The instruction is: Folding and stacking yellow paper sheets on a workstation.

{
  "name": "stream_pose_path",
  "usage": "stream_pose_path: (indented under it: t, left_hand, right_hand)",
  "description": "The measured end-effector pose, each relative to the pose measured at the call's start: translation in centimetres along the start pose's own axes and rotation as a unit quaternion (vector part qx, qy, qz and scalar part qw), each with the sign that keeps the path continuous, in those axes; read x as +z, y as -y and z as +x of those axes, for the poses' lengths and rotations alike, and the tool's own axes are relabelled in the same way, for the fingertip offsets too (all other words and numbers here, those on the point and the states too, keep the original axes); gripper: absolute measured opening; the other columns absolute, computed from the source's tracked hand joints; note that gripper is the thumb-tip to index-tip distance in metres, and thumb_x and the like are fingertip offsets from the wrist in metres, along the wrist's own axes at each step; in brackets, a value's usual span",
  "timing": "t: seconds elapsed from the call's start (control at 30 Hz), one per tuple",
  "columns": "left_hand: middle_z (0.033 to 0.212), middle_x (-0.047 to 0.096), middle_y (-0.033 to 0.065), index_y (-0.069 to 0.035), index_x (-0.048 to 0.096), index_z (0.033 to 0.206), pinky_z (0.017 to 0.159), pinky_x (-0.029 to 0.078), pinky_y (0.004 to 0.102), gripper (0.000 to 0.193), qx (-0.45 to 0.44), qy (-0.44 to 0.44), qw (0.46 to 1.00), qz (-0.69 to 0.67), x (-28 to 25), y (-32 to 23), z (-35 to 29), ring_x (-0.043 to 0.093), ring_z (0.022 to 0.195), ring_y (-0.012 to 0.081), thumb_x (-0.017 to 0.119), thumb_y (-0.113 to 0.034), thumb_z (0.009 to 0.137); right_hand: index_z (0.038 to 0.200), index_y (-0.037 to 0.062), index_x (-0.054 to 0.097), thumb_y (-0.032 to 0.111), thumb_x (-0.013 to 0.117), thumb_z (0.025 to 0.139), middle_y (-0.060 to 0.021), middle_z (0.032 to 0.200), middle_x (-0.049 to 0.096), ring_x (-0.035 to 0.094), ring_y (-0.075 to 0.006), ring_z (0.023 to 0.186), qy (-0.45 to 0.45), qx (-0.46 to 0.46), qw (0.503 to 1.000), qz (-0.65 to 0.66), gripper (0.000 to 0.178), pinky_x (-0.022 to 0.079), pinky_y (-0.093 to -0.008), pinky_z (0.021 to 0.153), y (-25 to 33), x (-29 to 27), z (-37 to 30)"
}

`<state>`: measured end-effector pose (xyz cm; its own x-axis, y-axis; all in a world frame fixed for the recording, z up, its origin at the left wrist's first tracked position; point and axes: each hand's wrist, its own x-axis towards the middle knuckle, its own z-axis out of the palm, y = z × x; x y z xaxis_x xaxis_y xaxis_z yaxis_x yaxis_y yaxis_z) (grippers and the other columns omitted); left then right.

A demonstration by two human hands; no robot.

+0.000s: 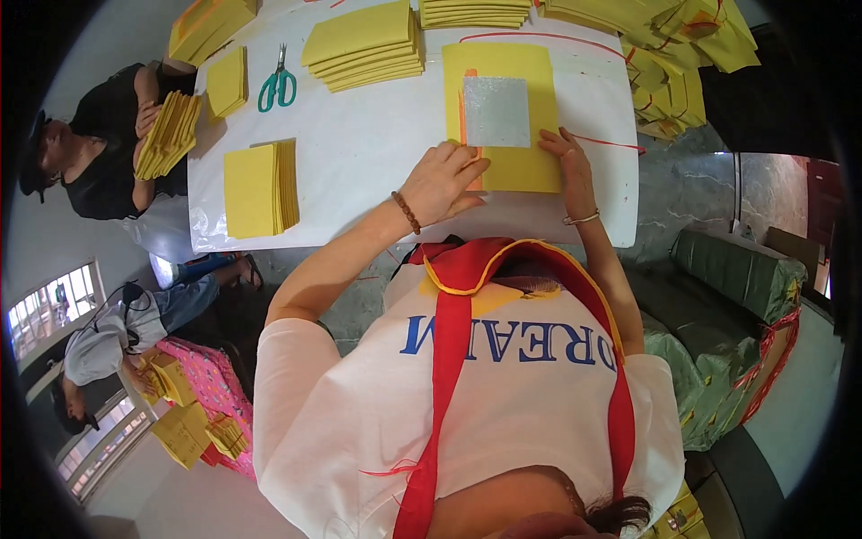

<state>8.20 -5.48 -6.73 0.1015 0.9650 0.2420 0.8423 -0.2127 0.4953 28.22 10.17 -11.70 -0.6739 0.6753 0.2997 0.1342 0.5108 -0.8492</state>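
Left hand (443,182), grip half-curled on yellow paper (521,171), right hand (573,169) loosely spread at its edge

i see yellow paper (523,171) with a silver square (497,112), green-handled scissors (280,77) far left, a red, yellow-edged apron (451,341) near.

a white table (359,135) bears yellow stacks (256,190), scissors (279,75) and yellow paper (521,163).

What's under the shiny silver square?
Yellow paper lies under the silver square, showing around it, and an orange strip peeks out along its left edge. Whatever the square's middle covers can't be seen.
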Motion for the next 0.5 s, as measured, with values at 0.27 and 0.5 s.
stream_pose_path:
  t: [0.27, 0.5]
  left_hand:
    - [0.092, 0.058, 0.0104, -0.005, 0.06, 0.098, 0.075, 0.046, 0.035, 0.024, 0.017, 0.054, 0.994, -0.089, -1.2, 1.6, 1.4, 0.054, 0.084, 0.0276, 0.065, -0.015, 0.076]
    - [0.079, 0.062, 0.0118, -0.003, 0.062, 0.086, 0.068, 0.046, 0.0368, 0.02, -0.052, 0.147, 0.972, -0.175, -2.0, 3.3, 3.2, 0.058, 0.076, 0.0281, 0.059, -0.023, 0.083]
  right_hand:
    - [0.088, 0.0009, 0.066, 0.034, 0.024, 0.096, -0.0175, 0.113, 0.059, 0.046, -0.0352, 0.117, -0.011, 0.033, 0.996, 0.088, 0.053, 0.032, -0.0395, 0.101, -0.5, 0.1, 0.0]
    - [0.088, 0.0002, 0.066, 0.033, 0.024, 0.096, -0.0174, 0.113, 0.059, 0.045, -0.0341, 0.117, -0.01, 0.049, 0.994, 0.102, 0.054, 0.031, -0.0385, 0.101, -0.8, 0.2, 0.2]
